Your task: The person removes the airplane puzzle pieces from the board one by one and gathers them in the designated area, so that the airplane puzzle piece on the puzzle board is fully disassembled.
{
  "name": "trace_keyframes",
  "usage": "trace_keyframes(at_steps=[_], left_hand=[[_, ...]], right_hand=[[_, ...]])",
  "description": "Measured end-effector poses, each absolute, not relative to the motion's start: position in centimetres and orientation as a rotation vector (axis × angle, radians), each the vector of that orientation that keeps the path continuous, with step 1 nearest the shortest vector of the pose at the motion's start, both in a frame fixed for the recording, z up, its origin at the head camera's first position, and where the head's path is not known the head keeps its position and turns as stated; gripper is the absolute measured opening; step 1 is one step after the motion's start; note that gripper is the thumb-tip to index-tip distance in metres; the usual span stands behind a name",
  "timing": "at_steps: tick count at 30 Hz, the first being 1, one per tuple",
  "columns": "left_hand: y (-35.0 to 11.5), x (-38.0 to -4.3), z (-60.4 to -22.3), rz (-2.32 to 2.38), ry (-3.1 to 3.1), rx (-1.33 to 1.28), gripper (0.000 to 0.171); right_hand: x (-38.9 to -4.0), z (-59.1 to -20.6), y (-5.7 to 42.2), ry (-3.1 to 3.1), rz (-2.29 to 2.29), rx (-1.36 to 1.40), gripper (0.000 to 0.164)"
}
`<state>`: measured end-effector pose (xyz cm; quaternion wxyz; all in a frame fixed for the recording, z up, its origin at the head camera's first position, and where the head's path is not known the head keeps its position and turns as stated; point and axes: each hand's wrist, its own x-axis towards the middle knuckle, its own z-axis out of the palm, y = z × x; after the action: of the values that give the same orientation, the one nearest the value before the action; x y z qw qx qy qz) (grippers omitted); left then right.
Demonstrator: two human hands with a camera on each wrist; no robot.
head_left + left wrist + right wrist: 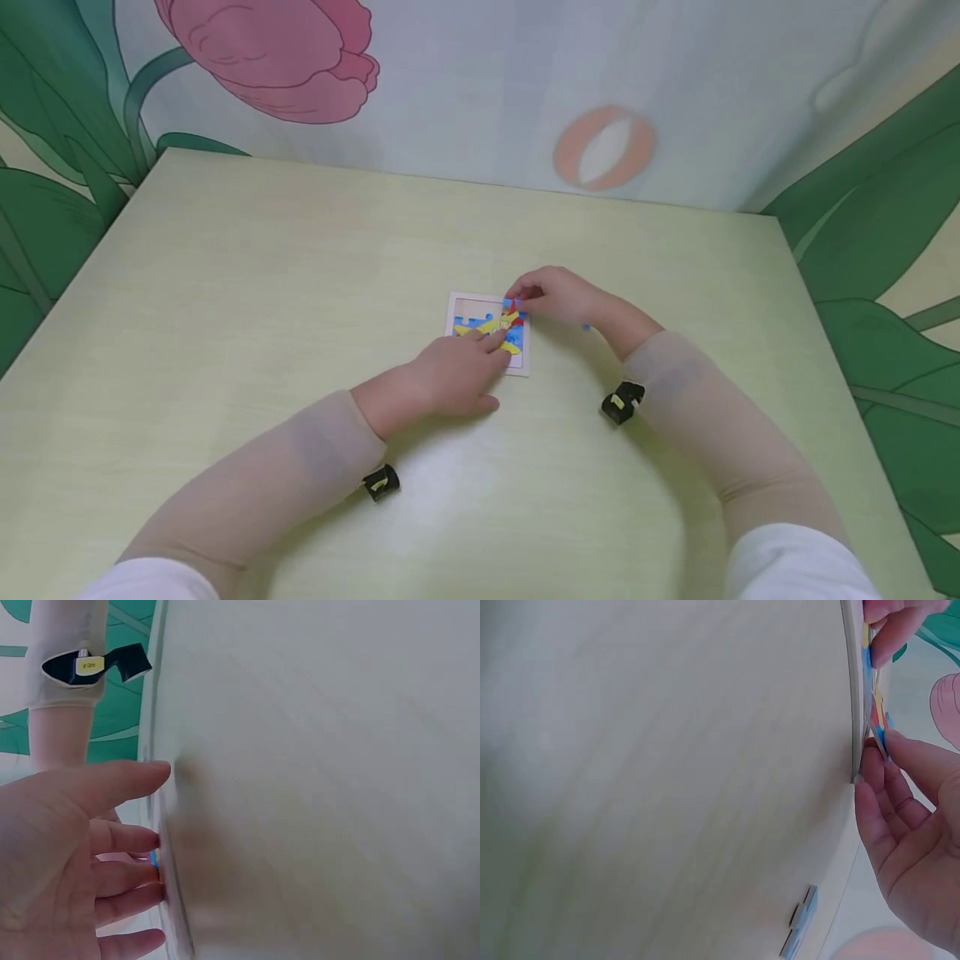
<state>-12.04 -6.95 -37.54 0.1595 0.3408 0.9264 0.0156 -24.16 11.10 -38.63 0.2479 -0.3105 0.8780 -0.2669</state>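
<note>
Two hands [459, 375] [561, 295] at puzzle tray [526, 357], wide tabletop [322, 275] to far edge [450, 180]

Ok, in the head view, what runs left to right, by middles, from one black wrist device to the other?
Left wrist's black device, left hand, puzzle tray, right hand, small blue piece, right wrist's black device.

The table [315, 233] has a pale yellow-green top with faint grain. Beyond its far edge rises a whitish printed backdrop [465, 75], bearing a large pink flower [262, 50] and an orange ring shape [566, 150]. Big green leaves [45, 225] flank the table on both sides. Soft light leaves a paler sheen on the table's near part.
</note>
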Motion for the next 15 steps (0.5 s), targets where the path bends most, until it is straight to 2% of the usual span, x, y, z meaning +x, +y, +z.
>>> trace_keyframes(at_steps=[15], left_hand=[[-6.48, -12.31, -37.37, 0.040, 2.633, 0.940, 0.056]], right_hand=[[-24.18, -38.37, 11.76, 2.315, -0.813, -0.905, 0.015]])
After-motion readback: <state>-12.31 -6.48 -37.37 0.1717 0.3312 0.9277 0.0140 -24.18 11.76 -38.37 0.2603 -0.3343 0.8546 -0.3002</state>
